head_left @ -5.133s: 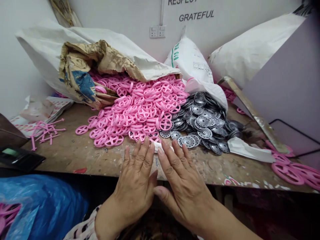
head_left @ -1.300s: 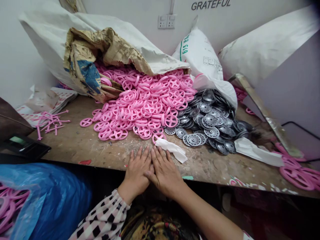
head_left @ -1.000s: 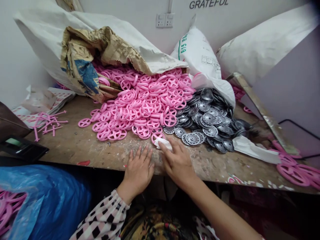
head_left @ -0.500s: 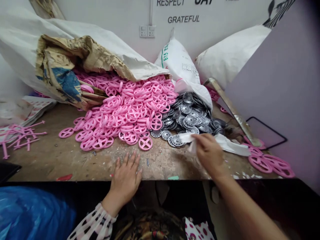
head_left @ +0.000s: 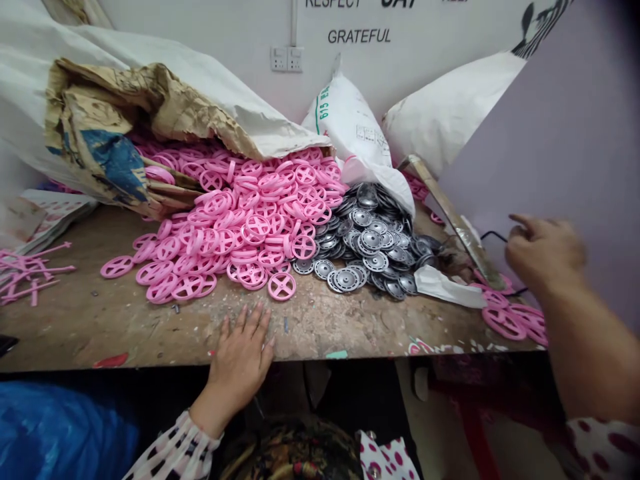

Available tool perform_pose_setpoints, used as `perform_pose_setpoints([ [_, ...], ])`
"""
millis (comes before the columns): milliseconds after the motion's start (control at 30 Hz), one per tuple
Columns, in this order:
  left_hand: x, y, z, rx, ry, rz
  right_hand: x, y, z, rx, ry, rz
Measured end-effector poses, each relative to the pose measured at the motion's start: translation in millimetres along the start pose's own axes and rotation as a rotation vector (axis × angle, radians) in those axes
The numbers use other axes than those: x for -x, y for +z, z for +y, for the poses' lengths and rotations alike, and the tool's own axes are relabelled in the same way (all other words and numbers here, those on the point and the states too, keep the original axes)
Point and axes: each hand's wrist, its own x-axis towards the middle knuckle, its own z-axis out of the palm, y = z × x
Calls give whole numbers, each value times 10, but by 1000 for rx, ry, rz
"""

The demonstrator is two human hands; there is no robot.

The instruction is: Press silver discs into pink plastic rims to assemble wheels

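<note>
My left hand (head_left: 243,350) lies flat and open on the front edge of the worn wooden table (head_left: 90,323), fingers stretched toward a single pink spoked wheel (head_left: 281,285). Behind that wheel a big heap of pink wheels (head_left: 250,207) spills from a torn paper sack (head_left: 150,113). A pile of silver discs (head_left: 370,243) lies beside it on the right. My right hand (head_left: 543,252) hangs in the air at the far right, above the table's end, its fingers curled and slightly blurred. I cannot see what is in it, if anything.
A crumpled white tissue (head_left: 443,287) lies right of the silver discs. Larger pink wheels (head_left: 510,319) sit at the table's right end, under a purple board (head_left: 560,133). White bags (head_left: 350,127) lean on the wall. Pink sprues (head_left: 27,273) lie far left; a blue plastic bag (head_left: 60,433) is below.
My right hand picked up a white tissue from in front of me and swung it to the far right; the tissue no longer shows. My left hand stayed flat on the table edge.
</note>
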Motion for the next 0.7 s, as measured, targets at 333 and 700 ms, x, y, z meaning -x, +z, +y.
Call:
perform_pose_setpoints([
  [333,-2,-30,14,-34,1,-28,1863,368,-2455,-323,-583,-398],
  [700,13,20,-16,8,10,-57,2203,646,-3000,-261,-572,-803],
])
